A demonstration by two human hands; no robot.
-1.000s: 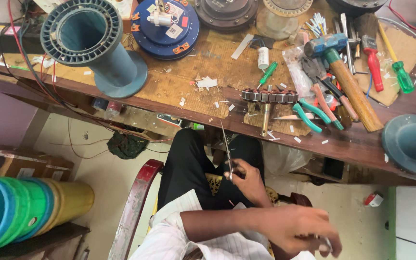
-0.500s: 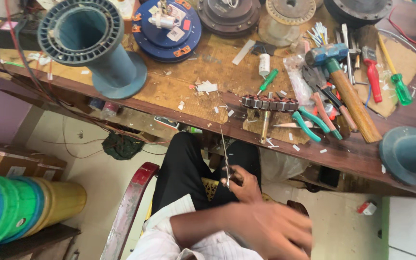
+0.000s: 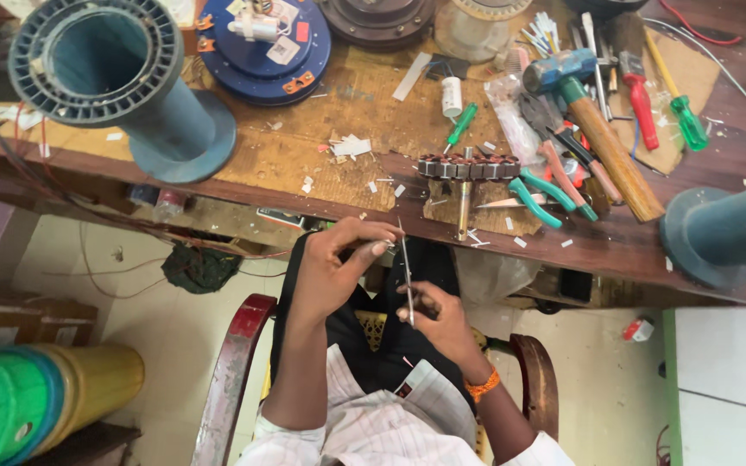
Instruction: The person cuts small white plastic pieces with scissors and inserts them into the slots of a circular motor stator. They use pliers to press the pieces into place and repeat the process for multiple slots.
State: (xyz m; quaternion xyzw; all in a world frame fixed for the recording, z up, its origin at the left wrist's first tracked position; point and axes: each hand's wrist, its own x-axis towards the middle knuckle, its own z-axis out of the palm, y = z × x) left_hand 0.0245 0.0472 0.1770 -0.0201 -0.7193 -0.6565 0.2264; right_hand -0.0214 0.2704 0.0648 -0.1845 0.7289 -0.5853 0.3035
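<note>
The right hand (image 3: 442,319) is closed around the lower end of a thin metal rod (image 3: 406,267), which stands nearly upright over the person's lap, its long axis running from that hand up toward the worktop (image 3: 304,164) edge. The left hand (image 3: 338,259) is pinched narrow, thumb and forefinger closing on something small just beside the rod's upper end; whether they touch the rod cannot be told. So the rod lies between the two hands, the right at its base, the left at its tip. Just beyond the tip, on the worktop, sits a toothed stator core (image 3: 468,166) on a shaft, with green-handled pliers (image 3: 546,194) beside it and a hammer (image 3: 597,129) further right. A large grey spool (image 3: 105,78) stands well apart at the left.
</note>
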